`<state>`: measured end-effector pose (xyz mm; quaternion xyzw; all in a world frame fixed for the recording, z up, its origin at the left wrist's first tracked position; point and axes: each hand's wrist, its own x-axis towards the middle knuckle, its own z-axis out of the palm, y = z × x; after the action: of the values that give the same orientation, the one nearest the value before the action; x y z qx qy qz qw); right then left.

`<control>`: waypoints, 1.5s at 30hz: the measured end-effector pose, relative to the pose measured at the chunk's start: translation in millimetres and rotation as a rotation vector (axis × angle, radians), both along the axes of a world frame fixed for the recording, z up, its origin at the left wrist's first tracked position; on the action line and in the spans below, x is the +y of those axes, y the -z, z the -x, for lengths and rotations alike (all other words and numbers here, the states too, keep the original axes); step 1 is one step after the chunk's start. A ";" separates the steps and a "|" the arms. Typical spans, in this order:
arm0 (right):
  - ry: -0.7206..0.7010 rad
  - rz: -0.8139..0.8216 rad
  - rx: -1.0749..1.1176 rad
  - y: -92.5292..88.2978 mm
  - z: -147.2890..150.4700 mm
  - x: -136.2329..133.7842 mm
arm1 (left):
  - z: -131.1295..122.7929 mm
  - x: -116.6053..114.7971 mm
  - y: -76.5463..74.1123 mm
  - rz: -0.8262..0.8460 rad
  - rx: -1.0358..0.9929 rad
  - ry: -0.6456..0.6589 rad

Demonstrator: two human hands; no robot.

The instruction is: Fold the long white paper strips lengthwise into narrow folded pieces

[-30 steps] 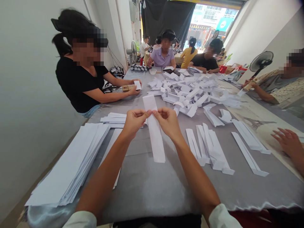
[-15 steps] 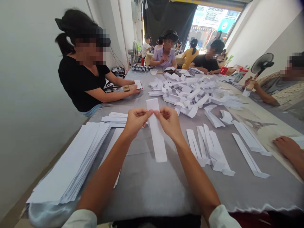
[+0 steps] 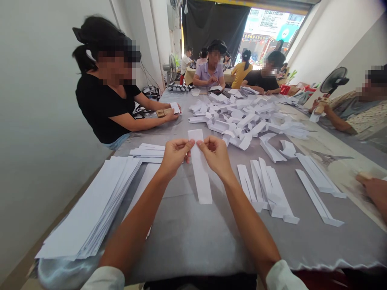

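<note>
A long white paper strip is held between my two hands above the grey tablecloth. My left hand pinches its left edge near the far end, thumb on top. Opposite it, my right hand pinches the right edge, thumb also on top. The two thumb tips nearly meet across the strip. Its near end hangs toward me. Fingers beneath the paper are partly hidden.
Left of my arms lies a thick stack of flat white paper, with more sheets beyond. Folded strips lie on the right. Farther off spreads a heap of folded paper pieces. A co-worker's hands hold a block and paper.
The strip's far end has dipped slightly toward me, and my left hand has shifted a little right. At the right edge, a co-worker's hand has moved right.
</note>
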<state>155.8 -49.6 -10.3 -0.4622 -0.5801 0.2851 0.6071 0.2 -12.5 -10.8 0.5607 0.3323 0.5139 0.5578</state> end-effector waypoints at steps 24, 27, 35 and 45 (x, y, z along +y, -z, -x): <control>-0.040 0.050 0.023 -1.7 3.2 -3.2 | 1.9 1.0 0.7 -0.055 -0.039 -0.115; -0.049 0.047 0.058 -1.8 3.3 -3.6 | -0.1 -2.8 -3.0 -0.054 -0.041 -0.108; -0.049 0.038 0.045 -4.8 2.6 -5.6 | -1.9 -5.6 -6.8 -0.054 -0.047 -0.117; -0.043 0.015 0.014 -11.1 4.2 -10.5 | -1.8 0.2 -0.4 -0.124 -0.061 -0.116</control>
<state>151.7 -60.1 0.8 -0.4521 -0.5834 0.3055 0.6016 2.0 -12.3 -10.4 0.5582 0.3146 0.5816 0.5011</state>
